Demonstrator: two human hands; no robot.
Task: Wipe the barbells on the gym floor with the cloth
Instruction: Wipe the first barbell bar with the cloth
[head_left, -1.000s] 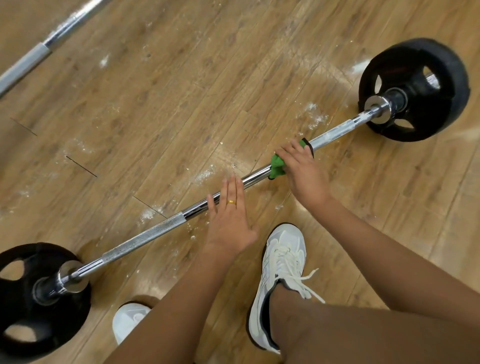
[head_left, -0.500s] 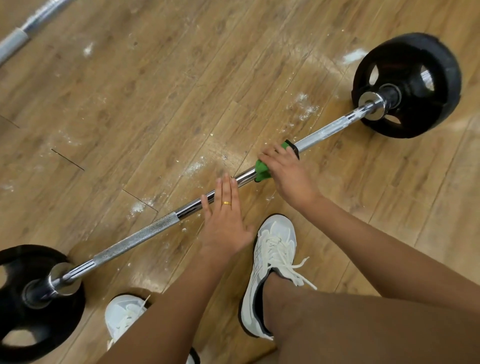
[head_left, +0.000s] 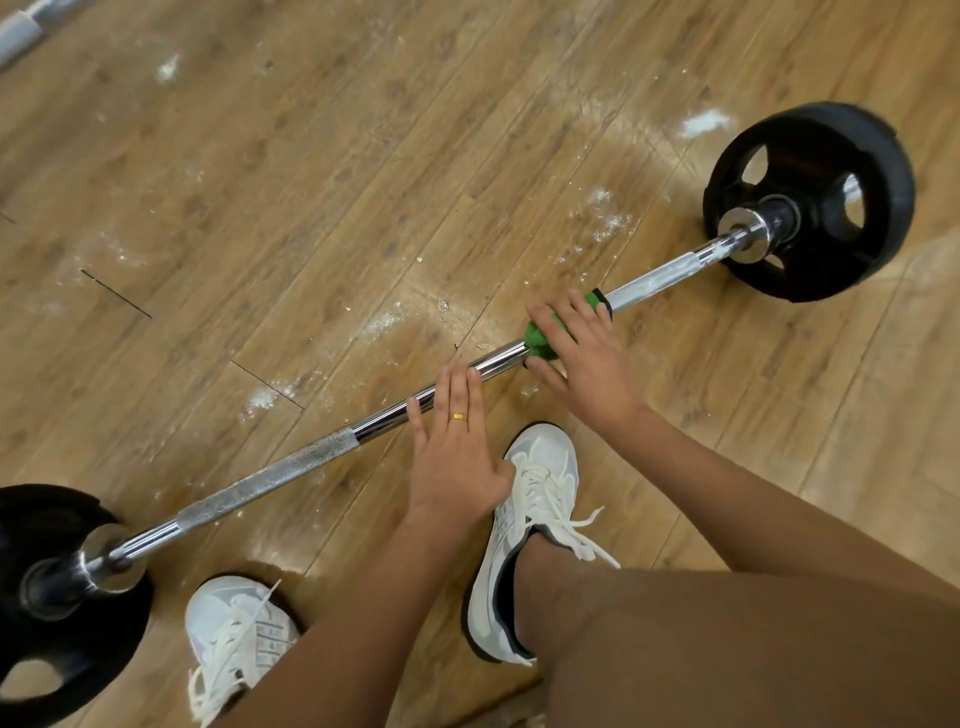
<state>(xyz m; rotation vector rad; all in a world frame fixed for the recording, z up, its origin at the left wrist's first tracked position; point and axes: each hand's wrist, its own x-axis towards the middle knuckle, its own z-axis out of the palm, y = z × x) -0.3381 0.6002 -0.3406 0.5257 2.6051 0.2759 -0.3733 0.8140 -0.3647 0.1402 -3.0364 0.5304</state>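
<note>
One wide-angle view, from a camera worn on the person's head. It looks forward and steeply down at a wooden gym floor (head_left: 311, 182). The barbell (head_left: 291, 462) crosses the whole frame on a diagonal, from a black plate (head_left: 62, 649) cut off at the lower left edge to another plate (head_left: 831, 156) at the upper right. Both forearms enter from the bottom edge, close to the lens. The left hand (head_left: 457, 457) and right hand (head_left: 587, 358) sit near the centre. White shoes (head_left: 535, 499) lie directly below. A second bar (head_left: 18, 34) clips the top left corner.
</note>
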